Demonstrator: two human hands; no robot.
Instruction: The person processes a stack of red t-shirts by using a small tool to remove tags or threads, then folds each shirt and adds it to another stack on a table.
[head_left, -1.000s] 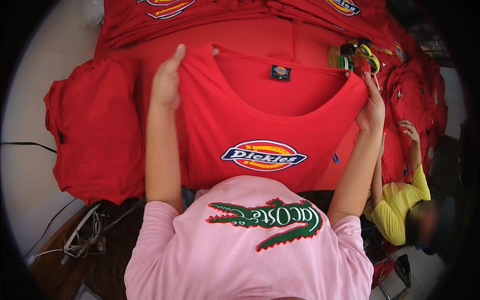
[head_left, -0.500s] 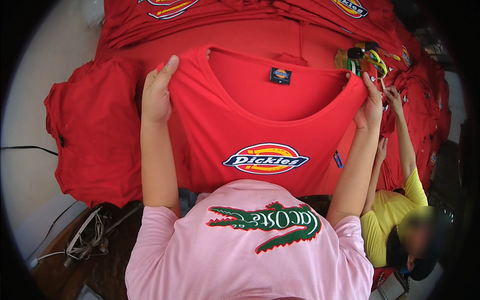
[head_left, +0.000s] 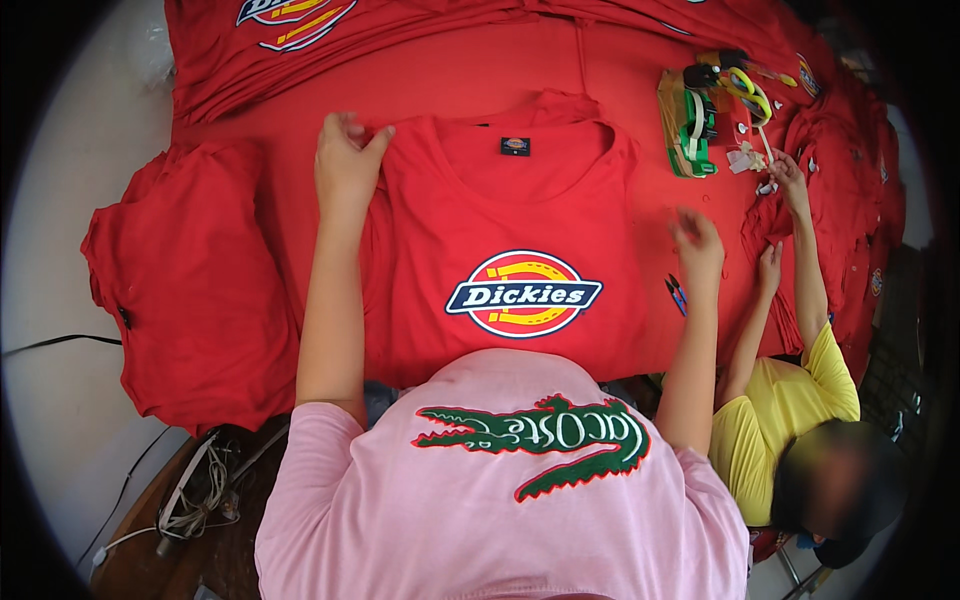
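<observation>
A red T-shirt (head_left: 430,230) with a wide round neck lies front side up before me, a dark label inside its collar and an oval printed patch on its chest. My left hand (head_left: 345,160) is at the shirt's left shoulder, thumb and fingers apart. To the right of the shirt, just off its edge, my right hand (head_left: 698,245) hovers with loosely curved fingers, slightly blurred and holding nothing visible. Small blue-handled snips (head_left: 677,295) lie on the red table surface close below that hand.
A red cloth bundle (head_left: 190,280) sits at the left; stacked red shirts (head_left: 400,60) lie at the back. Green tape dispenser (head_left: 692,135) and yellow-handled scissors (head_left: 745,90) are at the back right. A co-worker in yellow (head_left: 790,400) handles red garments at the right. Coiled cables (head_left: 205,495) lie lower left.
The raised shirt has come down flat onto the table. My right hand has let go of its shoulder and moved down toward me; my left hand's grip has loosened.
</observation>
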